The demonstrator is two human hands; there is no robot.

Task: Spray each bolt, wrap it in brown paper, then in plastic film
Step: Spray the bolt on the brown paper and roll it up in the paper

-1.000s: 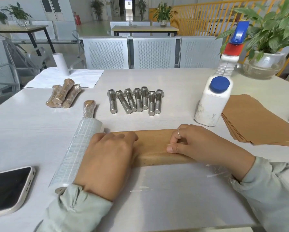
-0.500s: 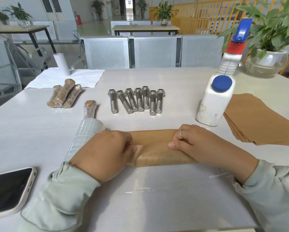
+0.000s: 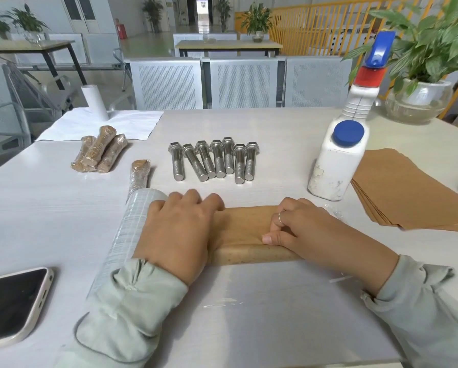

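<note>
1. In front of me, near the table's (image 3: 249, 123) front edge, the brown-paper roll (image 3: 246, 235) lies crosswise on a clear sheet of plastic film (image 3: 262, 309), with both my hands on it. I take it a bolt is inside, though none of its metal shows.
2. My left hand (image 3: 177, 232) lies palm down over the roll's left end, fingers straight and close together, pressing rather than pinching.
3. My right hand (image 3: 307, 229) has its fingers curled on the roll's right end, fingertips tucked down against the paper.
4. I judge the bundle heavy for its size and stiff at the core, with a soft, creasable paper skin that will spring open if I let go.
5. The film looks thin, clingy and slippery on the tabletop, so I expect it to wrinkle or stick to itself; best to keep pressure on both ends and roll evenly from the middle.
6. The film roll (image 3: 132, 227) lies just beside my left hand, partly under my wrist.
7. Seven bare bolts (image 3: 214, 160) lie in a row beyond, well apart from the bundle; they will be hard, smooth and apt to roll.
8. Four finished wrapped bolts (image 3: 100, 150) lie far left, the white spray bottle (image 3: 339, 158) and the stack of brown paper sheets (image 3: 408, 192) on the right, and a phone (image 3: 12, 304) near left.
</note>
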